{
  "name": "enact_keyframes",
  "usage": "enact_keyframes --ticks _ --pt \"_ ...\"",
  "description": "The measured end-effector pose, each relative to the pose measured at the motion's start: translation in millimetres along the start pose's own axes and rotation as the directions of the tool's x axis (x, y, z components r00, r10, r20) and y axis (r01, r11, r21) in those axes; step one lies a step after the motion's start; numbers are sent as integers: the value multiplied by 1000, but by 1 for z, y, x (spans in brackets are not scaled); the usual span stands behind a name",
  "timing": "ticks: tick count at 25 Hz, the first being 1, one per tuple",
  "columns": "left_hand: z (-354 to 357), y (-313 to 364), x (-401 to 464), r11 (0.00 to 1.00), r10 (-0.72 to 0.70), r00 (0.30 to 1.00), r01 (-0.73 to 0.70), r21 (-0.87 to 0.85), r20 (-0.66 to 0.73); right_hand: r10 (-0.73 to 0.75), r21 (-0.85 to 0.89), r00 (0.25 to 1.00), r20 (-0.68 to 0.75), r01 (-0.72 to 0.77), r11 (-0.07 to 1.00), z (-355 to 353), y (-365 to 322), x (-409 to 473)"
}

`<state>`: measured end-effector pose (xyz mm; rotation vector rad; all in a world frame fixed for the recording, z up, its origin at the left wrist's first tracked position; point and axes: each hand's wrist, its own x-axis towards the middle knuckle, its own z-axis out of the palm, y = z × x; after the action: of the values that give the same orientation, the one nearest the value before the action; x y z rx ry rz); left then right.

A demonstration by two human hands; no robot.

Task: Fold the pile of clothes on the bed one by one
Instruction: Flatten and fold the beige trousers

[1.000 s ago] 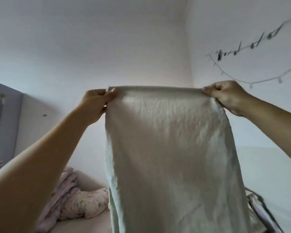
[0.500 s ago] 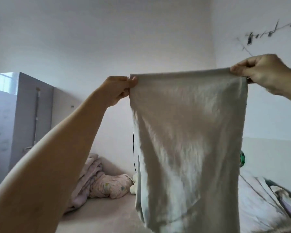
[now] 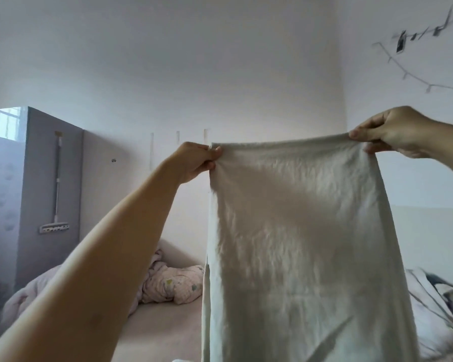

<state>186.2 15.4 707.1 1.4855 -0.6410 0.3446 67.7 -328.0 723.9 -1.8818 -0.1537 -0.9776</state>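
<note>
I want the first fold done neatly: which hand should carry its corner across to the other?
Probably the right hand: it pinches the higher corner of the pale garment. The left hand grips the lower corner on an outstretched arm, so it could anchor. Both grips look firm.

Looks like bedroom in someone's home. Bed (image 3: 162,322) with beige sheet at bottom, crumpled pink quilt (image 3: 173,284) bunched against wall, more rumpled bedding (image 3: 434,304) on right. Plain white walls, string of clips (image 3: 416,40) strung across right wall. Grey wardrobe (image 3: 50,184) on left, bright window (image 3: 3,121) beside it.
</note>
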Motion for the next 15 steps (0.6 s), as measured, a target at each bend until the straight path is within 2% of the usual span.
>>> enact_keyframes --ticks 3,6,9,12,15 --pt "10 -44 19 994 -31 999 30 -101 -9 60 91 998 35 -63 994 20 41 16" --pt "21 -87 41 990 -36 993 20 -137 -109 68 39 998 0 -68 997 45 88 35" --pt "28 -101 72 989 26 985 -49 -136 -171 -47 -13 993 -107 46 999 67 115 62" --pt "30 -78 104 977 145 957 -180 -119 -251 -215 0 946 -243 222 975 71 102 88" --pt "24 -61 110 976 195 951 -212 -46 -241 -289 -14 916 -279 297 955 64 90 93"
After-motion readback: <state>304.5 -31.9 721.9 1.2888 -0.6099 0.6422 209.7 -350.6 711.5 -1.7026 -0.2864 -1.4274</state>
